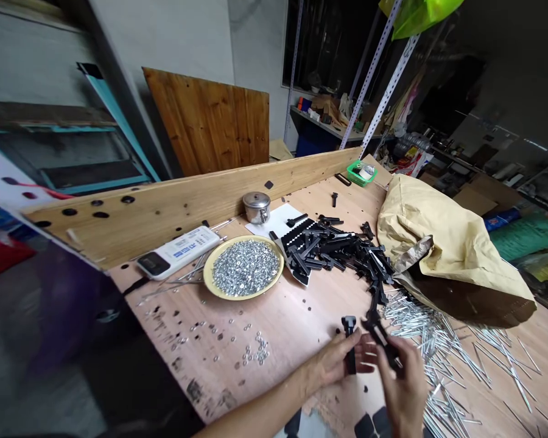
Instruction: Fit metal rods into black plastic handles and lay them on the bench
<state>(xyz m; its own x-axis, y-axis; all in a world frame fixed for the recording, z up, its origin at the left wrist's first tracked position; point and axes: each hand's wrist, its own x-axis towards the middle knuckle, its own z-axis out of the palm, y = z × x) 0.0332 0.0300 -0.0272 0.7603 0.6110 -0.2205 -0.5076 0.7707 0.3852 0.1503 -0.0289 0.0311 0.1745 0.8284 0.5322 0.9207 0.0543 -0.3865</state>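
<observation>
My left hand is closed around a black T-headed plastic piece, which stands upright between thumb and fingers. Close beside it, my right hand grips a longer black plastic piece with a slot along it, tilted toward the upper left. I cannot tell whether the two pieces touch. Beyond the hands lies a heap of similar black parts. Many thin metal rods are strewn to the right of my right hand.
A yellow dish full of small metal nuts or washers stands left of the heap. Behind it are a lidded metal pot and a white box-like device. A paper sack lies at right. A wooden board edges the table.
</observation>
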